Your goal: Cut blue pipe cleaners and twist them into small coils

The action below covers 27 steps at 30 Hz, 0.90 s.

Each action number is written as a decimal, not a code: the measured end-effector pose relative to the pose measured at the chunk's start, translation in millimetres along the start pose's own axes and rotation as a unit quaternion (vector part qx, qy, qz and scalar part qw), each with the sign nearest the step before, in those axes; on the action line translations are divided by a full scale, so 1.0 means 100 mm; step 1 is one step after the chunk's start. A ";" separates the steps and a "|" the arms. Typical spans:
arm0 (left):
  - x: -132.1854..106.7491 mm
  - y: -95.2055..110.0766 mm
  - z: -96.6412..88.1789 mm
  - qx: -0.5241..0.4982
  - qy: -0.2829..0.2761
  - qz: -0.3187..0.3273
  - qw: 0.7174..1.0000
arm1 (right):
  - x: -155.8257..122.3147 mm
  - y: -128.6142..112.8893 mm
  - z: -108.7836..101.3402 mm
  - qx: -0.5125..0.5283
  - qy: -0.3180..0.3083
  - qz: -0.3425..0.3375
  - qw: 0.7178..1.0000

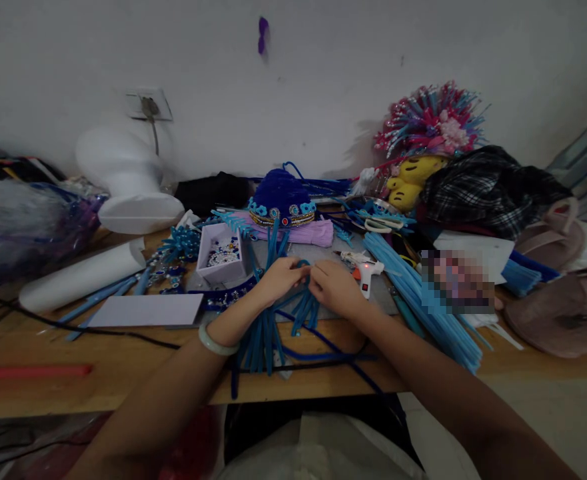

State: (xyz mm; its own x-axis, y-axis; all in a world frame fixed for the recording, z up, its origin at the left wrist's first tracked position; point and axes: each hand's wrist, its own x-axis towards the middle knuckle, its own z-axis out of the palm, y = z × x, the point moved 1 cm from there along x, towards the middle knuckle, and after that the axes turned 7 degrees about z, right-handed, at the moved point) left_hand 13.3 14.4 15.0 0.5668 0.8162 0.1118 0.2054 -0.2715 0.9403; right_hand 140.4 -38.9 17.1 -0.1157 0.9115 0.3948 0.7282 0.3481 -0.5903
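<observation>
My left hand (284, 278) and my right hand (334, 288) meet over the middle of the table. Both are closed, with fingertips nearly touching at a small bent teal-blue pipe cleaner (303, 263); the exact grip is partly hidden by the fingers. Below them hangs or lies a cluster of short teal pipe cleaners (304, 311). A longer teal bundle (259, 343) spreads beside my left wrist. Just right of my right hand sits a white hot glue gun (368, 272) with a red light on. Behind the hands stands a dark blue beaded headdress (283, 197).
A white box of beads (222, 253) and a white card (146, 311) are to the left, near a paper roll (83, 277) and a white foam head (130, 180). Light-blue pipe cleaners (423, 300) lie right. A black cable (118, 337) crosses the wooden table (173, 380).
</observation>
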 end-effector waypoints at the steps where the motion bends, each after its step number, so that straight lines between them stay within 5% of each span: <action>1: 0.00 0.00 0.00 -0.010 0.003 -0.001 1.000 | 0.01 0.01 0.00 0.041 0.001 0.038 0.998; 3: 0.00 0.02 -0.01 -0.034 -0.003 0.008 0.999 | 0.02 0.05 0.00 0.190 -0.019 0.157 0.969; 6: -0.01 0.08 -0.02 -0.068 -0.023 0.032 0.997 | 0.02 0.07 -0.01 0.450 -0.121 0.298 0.833; 9: -0.03 0.14 -0.03 -0.082 -0.026 0.040 0.995 | 0.01 0.04 -0.04 0.575 -0.179 0.351 0.717; 12: -0.04 0.15 -0.03 -0.092 -0.021 0.040 0.995 | 0.01 0.01 -0.05 0.624 -0.190 0.377 0.658; 14: -0.04 0.15 -0.03 -0.094 -0.019 0.041 0.995 | 0.01 0.00 -0.03 0.639 -0.191 0.373 0.645; 17: -0.03 0.14 -0.02 -0.091 -0.017 0.037 0.995 | 0.02 0.01 0.00 0.616 -0.166 0.333 0.694; 20: -0.02 0.12 0.00 -0.083 -0.009 0.023 0.996 | 0.02 0.03 0.02 0.493 -0.098 0.281 0.818; 23: -0.02 0.08 0.02 -0.073 0.001 0.007 0.997 | 0.00 0.03 0.02 0.253 -0.009 0.185 0.950; 25: -0.01 0.06 0.03 -0.077 0.005 0.000 0.997 | -0.02 0.01 0.01 0.081 0.031 0.092 0.992; 27: -0.01 0.04 0.03 -0.086 0.011 -0.007 0.996 | -0.04 0.00 0.00 -0.035 0.048 0.026 0.998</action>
State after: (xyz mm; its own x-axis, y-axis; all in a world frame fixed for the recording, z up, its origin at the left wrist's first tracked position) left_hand 16.2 11.4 17.3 0.5463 0.8312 0.1034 0.0723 -0.1698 0.9828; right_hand 140.6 -42.3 15.2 -0.0134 0.9013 0.4329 0.7779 0.2814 -0.5619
